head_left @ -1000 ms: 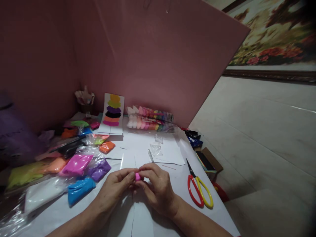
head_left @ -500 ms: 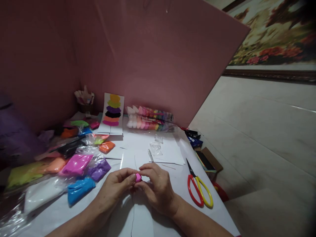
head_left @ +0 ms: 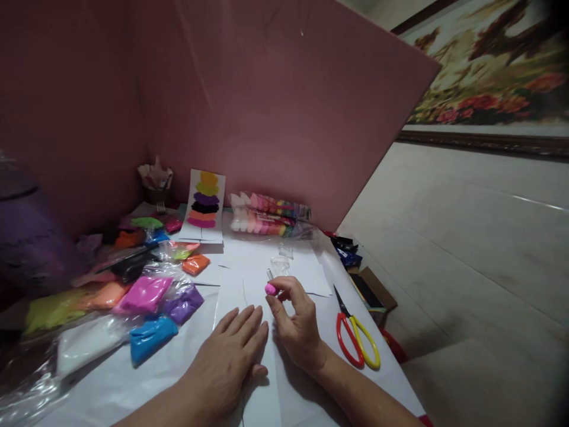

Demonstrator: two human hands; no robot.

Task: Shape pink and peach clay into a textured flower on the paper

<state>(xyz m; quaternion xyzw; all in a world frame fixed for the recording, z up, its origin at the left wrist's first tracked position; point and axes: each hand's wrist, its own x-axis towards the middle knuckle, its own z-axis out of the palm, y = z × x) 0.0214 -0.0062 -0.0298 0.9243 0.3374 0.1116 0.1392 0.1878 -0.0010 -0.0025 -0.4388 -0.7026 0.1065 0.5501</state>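
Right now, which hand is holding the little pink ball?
The right hand has it, pinching the pink ball at its fingertips. The left hand holds nothing and lies flat, palm down.

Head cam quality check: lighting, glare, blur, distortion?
Head view: dim, warm light, left edge sunk in shadow; soft shadow beside the left hand on the white paper; glare streak on the floor at right; wide-angle bend slants the pink board; corners darken and blur; pink clay ball in the right hand reads sharp.
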